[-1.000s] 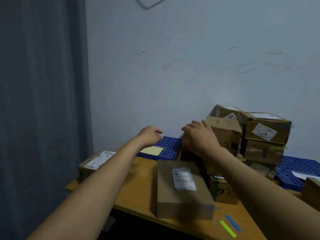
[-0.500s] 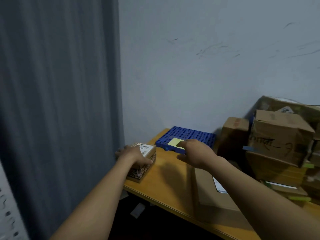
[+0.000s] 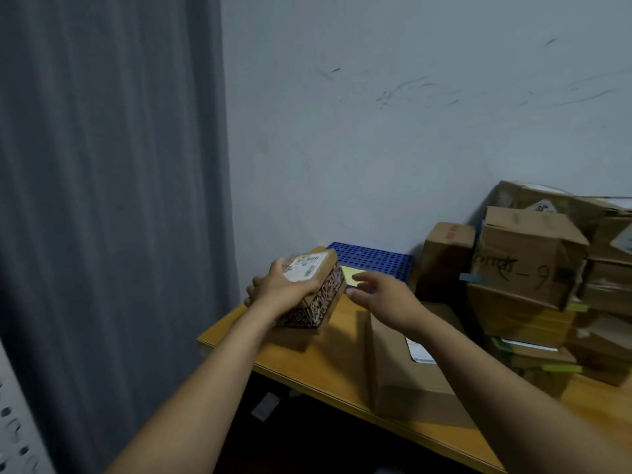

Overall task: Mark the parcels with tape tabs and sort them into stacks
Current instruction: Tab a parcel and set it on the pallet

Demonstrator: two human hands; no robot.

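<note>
Small patterned cardboard parcel [image 3: 316, 285] with white label, tilted above wooden table's [image 3: 318, 366] left end; large plain cardboard parcel [image 3: 400, 384] flat at front edge.

A heavy grey pleated curtain [image 3: 102, 200] hung down the left side, meeting a pale painted wall [image 3: 410, 131] streaked with dark scuff marks. The light wooden bench [image 3: 328, 357] stood against that wall. At its far left corner lay a blue perforated plastic panel [image 3: 376, 260], with a pale yellow paper sheet [image 3: 352, 276] on its near edge. Below the bench, something small and pale [image 3: 265, 405] lay on the dark floor.
</note>
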